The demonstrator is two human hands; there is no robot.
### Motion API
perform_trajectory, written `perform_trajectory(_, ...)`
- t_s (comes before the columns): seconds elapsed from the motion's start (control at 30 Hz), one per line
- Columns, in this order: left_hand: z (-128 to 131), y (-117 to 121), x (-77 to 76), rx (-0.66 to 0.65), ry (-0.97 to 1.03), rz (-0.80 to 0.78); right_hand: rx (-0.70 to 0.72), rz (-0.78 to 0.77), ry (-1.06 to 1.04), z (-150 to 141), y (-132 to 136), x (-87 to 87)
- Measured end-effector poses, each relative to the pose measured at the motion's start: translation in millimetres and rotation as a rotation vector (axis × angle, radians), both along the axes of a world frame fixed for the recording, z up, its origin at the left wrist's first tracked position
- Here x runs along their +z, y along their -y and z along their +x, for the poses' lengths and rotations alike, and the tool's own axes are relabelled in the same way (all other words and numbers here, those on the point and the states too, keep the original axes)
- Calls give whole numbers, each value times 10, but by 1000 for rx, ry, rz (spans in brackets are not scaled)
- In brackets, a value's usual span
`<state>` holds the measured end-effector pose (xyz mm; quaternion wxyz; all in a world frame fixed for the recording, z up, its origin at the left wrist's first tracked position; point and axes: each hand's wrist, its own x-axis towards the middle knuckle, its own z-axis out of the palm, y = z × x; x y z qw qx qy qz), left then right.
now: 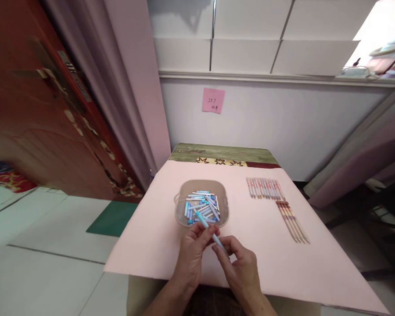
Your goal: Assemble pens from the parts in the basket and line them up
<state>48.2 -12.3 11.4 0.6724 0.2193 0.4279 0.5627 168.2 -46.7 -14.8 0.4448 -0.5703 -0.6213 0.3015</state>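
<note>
A light blue pen [202, 219] with a brighter turquoise end is held slantwise just in front of a plastic container. My left hand [192, 250] pinches its barrel near the middle. Lower down, my right hand [240, 267] grips the pen's other end, where a dark tip shows slightly past the fingers. Behind both hands stands the translucent container [181, 193], holding many loose blue, purple and white pen parts [200, 205]. Part of the pen is covered by my fingers.
To the right lie a row of slim patterned pens [266, 188] and several pale pens with brown ends [291, 221]. Pink covering [145, 245] spreads over the table. A pink note [213, 100] sticks to the wall; a red door [36, 109] stands left.
</note>
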Motion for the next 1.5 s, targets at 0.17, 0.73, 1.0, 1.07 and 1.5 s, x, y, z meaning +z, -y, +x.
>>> perform_trajectory(0.17,-27,-11,-43,-19,-35,-48,24,-16,-39,-3,10,1)
perform_trajectory(0.73,-42,-36,-53,-44,-103,-19,191,-255,-452,28,-79,-12)
perform_trajectory(1.0,-75,-89,-21,33,-57,18,80,-239,-311,24,-53,-92)
perform_trajectory(1.07,-105,-117,-8,49,-63,30,75,-274,-321,19,-48,-118)
perform_trajectory(1.5,-115,-111,-44,10,-158,47,190,-358,-543,29,-50,-108)
